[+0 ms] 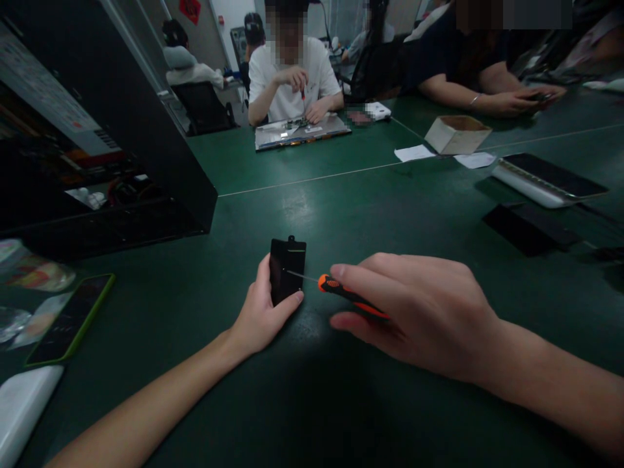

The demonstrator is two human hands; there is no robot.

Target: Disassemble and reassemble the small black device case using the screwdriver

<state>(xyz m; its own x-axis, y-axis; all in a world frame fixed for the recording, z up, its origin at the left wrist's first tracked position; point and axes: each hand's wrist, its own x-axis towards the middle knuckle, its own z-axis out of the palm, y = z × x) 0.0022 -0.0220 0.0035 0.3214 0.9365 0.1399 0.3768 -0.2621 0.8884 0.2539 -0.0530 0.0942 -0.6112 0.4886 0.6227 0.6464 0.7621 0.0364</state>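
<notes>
My left hand (pixel 266 305) is closed around a flat black rectangular case (pixel 285 289) with a small tab at its top edge. The thumb lies along its lower right corner and the fingers along its left side. In my right hand (pixel 419 309) is a screwdriver (pixel 348 294) with an orange and black handle. Its thin metal shaft points left, and the tip appears over the face of the case; whether it touches the surface I cannot tell. Part of the handle is hidden inside my right hand.
A black shelf unit (pixel 195 195) stands at the left. Near it lie a phone with a green edge (pixel 73 318) and a white object (pixel 26 403). At the right are a small open box (pixel 455 136), a silver device (pixel 541 182) and a dark flat piece (pixel 529 227). Across the table, a person (pixel 295 81) handles a panel (pixel 302 133).
</notes>
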